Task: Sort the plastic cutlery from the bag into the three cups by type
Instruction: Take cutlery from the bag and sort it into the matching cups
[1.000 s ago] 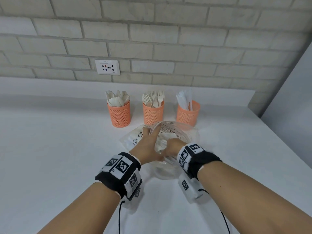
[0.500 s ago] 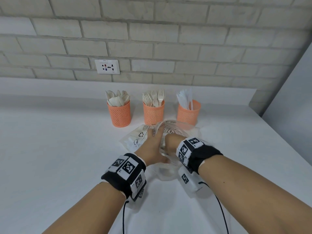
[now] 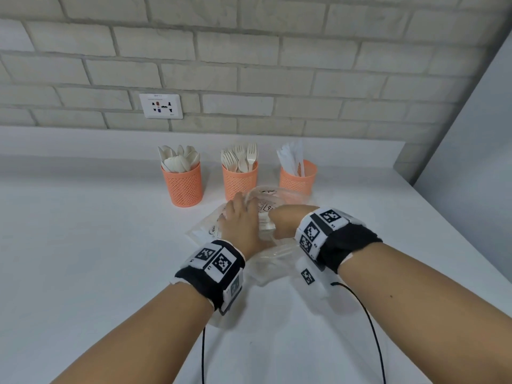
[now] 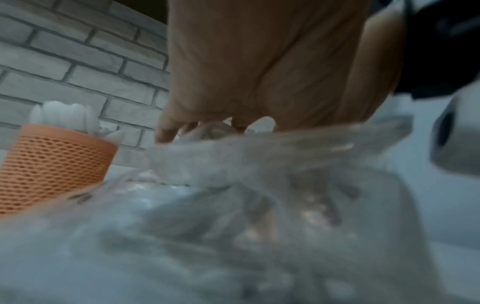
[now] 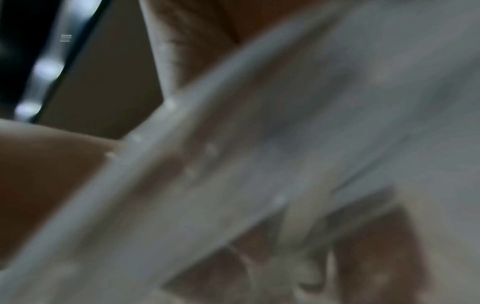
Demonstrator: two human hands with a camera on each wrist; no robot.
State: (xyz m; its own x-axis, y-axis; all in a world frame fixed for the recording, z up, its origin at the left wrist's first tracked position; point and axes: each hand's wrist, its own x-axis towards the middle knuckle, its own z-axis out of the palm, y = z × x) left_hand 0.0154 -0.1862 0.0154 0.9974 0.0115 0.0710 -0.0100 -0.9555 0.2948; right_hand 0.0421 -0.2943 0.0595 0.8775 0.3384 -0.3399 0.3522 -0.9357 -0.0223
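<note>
- Clear plastic bag (image 3: 266, 217) lies crumpled on the white desk (image 3: 83, 259), at 6 o'clock from the three orange mesh cups and just beside the middle and right ones.
- Left hand (image 3: 241, 225) rests on top of the bag, fingers spread fairly straight and pressing the film down. The left wrist view shows the fingertips (image 4: 166, 131) at the bag's upper edge.
- Right hand (image 3: 285, 220) is pushed into the bag opening from 3 o'clock. Its fingers are hidden by film and blur in both views, so I cannot tell whether it grips a piece.
- Spoon cup (image 3: 184, 185) at 10 o'clock of the bag, fork cup (image 3: 239, 181) at 12, knife cup (image 3: 297, 178) at 1. All hold cutlery standing heads-up.
- Orientation: the bag's long axis appears to run roughly 7-to-1 o'clock, mouth towards the near side. Any remaining cutlery inside cannot be made out, so its heading is unknown.
- Risk 1: the bag nearly touches the fork and knife cups. A hard pull or a forward push of the film could nudge or tip a light cup.
- Risk 2: film clinging to the right hand may drag the whole bag up on withdrawal if the left hand eases off.
- Risk 3: picking blind, the wrong type could be drawn and mis-sorted.
</note>
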